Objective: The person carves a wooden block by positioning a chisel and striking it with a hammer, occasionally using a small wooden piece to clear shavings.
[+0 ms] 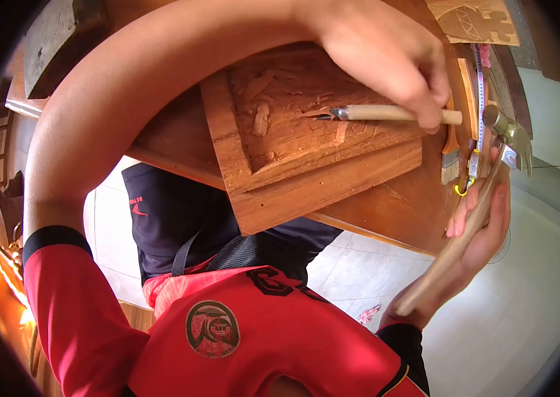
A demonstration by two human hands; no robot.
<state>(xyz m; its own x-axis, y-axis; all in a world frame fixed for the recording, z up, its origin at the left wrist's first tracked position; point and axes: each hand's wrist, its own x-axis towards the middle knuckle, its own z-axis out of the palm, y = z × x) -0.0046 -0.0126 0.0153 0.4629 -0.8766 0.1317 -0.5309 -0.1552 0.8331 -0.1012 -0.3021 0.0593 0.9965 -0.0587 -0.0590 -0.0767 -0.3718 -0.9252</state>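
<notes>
My left hand (389, 76) reaches over from the left and grips the pale handle of a chisel (372, 113). The chisel lies nearly level, its metal tip pointing left at the recessed surface of a wooden panel (326, 185) with a raised border. Wood shavings (262, 119) lie in the recess. On the right, my right hand (485, 231) holds a claw hammer (455, 248) by its wooden handle, with the head up near the chisel's butt end but apart from it.
The panel rests on a brown table (399, 221). Beyond the chisel lie a brush (450, 159), a measuring tape (480, 99) and a wood strip (468, 99). A carved board (475, 23) is at the top right, a dark block (61, 43) at the top left.
</notes>
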